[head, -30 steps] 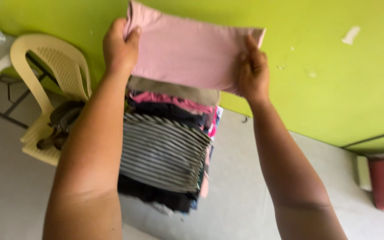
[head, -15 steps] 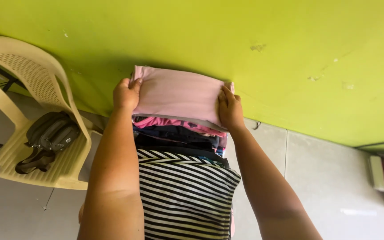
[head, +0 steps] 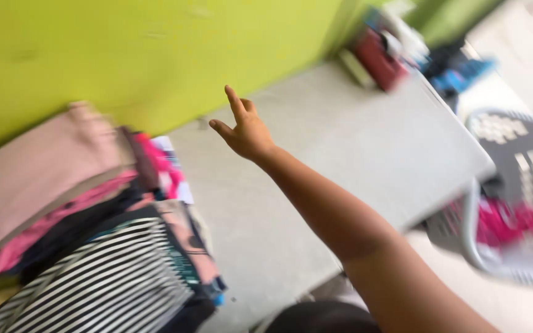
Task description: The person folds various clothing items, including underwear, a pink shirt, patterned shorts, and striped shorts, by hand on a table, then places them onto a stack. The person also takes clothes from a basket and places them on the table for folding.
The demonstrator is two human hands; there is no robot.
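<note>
Right hand (head: 245,131) is spread wide, holding nothing, up over the bare surface (head: 353,154); the clothes stack (head: 87,240) sits well off to its left by the green wall, pink top (head: 38,166) uppermost; left hand's out of view.

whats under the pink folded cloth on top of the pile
Under the pink folded cloth lie a bright pink piece, dark garments and a black-and-white striped garment. Layers deeper in the stack are covered. The right hand hovers open beside it.
</note>
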